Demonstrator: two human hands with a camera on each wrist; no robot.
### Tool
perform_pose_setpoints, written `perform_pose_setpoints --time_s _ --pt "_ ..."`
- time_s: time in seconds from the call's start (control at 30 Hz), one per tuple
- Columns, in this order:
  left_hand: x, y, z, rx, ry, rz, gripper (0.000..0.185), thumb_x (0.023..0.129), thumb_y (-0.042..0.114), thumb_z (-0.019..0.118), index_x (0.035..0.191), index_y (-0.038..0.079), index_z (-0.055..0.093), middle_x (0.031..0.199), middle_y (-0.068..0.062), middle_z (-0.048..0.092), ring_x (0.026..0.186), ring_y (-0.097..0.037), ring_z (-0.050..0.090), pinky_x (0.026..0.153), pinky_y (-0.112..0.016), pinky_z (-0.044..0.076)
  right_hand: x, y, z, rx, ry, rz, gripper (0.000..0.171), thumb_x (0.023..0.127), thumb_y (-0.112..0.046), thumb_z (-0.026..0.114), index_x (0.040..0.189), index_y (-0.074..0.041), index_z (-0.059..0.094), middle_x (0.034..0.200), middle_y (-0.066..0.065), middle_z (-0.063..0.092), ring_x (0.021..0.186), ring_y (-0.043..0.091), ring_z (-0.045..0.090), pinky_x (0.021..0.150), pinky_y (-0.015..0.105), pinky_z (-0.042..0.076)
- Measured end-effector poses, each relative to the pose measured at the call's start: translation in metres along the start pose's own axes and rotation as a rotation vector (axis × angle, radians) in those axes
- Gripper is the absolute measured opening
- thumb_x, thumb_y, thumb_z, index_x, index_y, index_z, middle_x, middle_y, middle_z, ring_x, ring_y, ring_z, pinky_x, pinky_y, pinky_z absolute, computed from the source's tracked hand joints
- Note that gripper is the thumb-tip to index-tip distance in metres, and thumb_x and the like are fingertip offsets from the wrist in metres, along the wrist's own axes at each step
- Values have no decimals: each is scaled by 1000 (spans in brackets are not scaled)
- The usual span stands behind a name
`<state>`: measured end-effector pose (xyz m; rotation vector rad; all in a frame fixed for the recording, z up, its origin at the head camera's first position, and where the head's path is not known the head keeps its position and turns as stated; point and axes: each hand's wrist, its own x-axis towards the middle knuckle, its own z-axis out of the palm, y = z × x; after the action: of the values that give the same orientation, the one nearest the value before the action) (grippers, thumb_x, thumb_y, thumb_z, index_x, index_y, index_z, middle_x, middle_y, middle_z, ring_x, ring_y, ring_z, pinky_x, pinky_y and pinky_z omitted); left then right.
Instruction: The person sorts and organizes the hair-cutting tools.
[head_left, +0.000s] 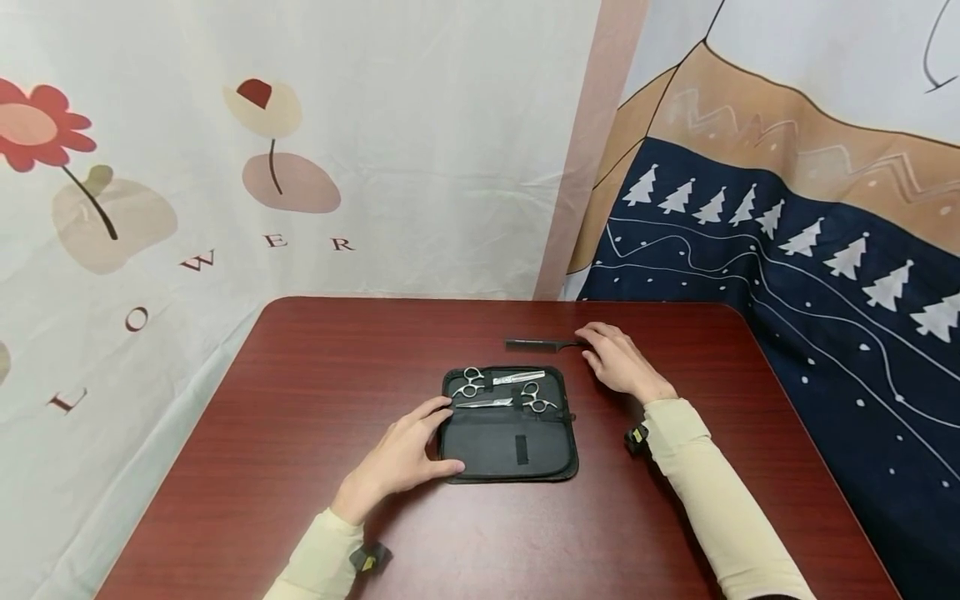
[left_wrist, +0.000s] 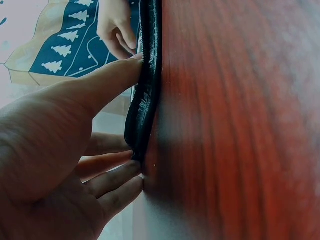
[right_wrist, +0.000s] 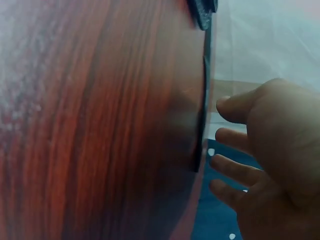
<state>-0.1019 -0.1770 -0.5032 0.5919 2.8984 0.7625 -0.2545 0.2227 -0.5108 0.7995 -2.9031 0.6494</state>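
Grip, right hand [head_left: 621, 363]: released, fingers loosely extended, nearer hand, at comb's tail end; contact unclear. Comb [head_left: 531, 344], black: flat on worktop [head_left: 300, 417], long axis crosswise, toothed body leftward, beyond black case [head_left: 483, 450]. Left hand [head_left: 403, 451]: extended fingers touching case's left edge.

Comb [head_left: 531, 344]: tail end lay hidden at your right hand [head_left: 618, 360]; contact couldn't be told. Case [head_left: 487, 457]: side edge was partly covered by your left hand [head_left: 403, 450]. Sleeves [head_left: 720, 492] behind your hands ran off head view's bottom edge.
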Motion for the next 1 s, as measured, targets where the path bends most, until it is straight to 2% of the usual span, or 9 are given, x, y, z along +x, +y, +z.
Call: perform_pose_setpoints --time_s 0.23,0.3,0.4,0.6,0.8,1.0 --pt "-1 2 -1 4 3 6 84 85 40 99 149 -4 67 165 -15 61 147 -39 66 117 -59 59 13 39 33 41 70 -10 31 105 -5 70 136 0 75 135 23 70 125 49 64 110 69 55" --pt "-2 2 -1 -1 5 4 84 85 40 99 149 -4 67 165 -15 61 147 -39 66 117 -59 59 14 42 36 24 86 -26 27 106 -6 70 132 -1 77 130 21 71 122 45 65 110 64 57" --pt "-2 3 -2 -4 10 6 84 85 40 100 149 -4 68 165 -14 61 146 -39 67 116 -59 59 18 45 39 -12 122 -40 18 105 -5 72 121 -3 80 119 18 73 112 42 66 103 60 58" --pt "-1 3 -2 1 16 12 84 85 40 100 149 -4 68 164 -14 62 145 -39 68 115 -59 60 25 59 52 -72 127 -16 6 103 -2 73 105 -7 75 104 12 69 100 38 66 95 57 58" --pt "-1 3 -2 -2 13 6 83 85 38 99 149 -4 67 165 -16 61 146 -39 67 116 -59 59 28 68 61 -167 135 -69 11 100 2 68 97 -9 69 95 8 66 91 36 66 85 51 59" --pt "-1 3 -1 6 20 14 83 85 38 99 149 -5 67 164 -16 62 146 -40 67 117 -58 59 25 66 59 -155 155 -96 22 89 13 65 93 -9 66 92 9 64 87 34 64 80 48 57"
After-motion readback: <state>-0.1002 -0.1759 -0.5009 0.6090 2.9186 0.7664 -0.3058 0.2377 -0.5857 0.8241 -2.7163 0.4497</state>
